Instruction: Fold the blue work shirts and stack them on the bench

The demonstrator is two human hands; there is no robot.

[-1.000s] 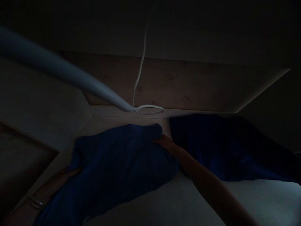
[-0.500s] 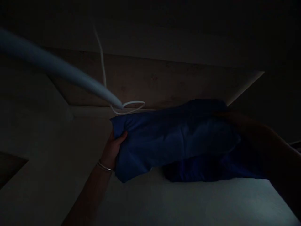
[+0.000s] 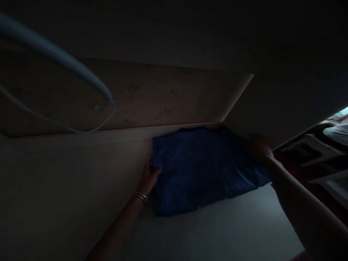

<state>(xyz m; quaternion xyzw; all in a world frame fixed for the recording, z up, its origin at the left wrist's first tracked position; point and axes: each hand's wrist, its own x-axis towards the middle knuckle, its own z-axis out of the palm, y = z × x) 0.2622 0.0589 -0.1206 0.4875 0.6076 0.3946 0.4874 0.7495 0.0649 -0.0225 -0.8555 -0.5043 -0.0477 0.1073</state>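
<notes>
You have the blue cloth (image 3: 201,170) spread between your hands on the pale surface (image 3: 217,232), right of centre, its far edge up against the pale strip (image 3: 127,136) below the patterned panel (image 3: 163,94). Your left hand (image 3: 149,177), with the bracelet (image 3: 140,196) at its wrist, is closed on the cloth's left edge, the thumb lying over the top and the fingers tucked behind. Your right hand (image 3: 259,149) is at the right end, near the dark wall (image 3: 277,105); it is too dim there to tell whether those fingers pinch the cloth or only press on it. The step in hand looks like setting the cloth in place and squaring its ends. The next move seems to call for keeping the left edge straight while the right end is drawn flat, since that side shows creases and the near edge slants. Whether there is a second layer underneath, you cannot tell in this light. To the far left, the pale pole (image 3: 67,63) and the thin cord (image 3: 73,130) stand well apart from both hands, so neither seems likely to snag.
</notes>
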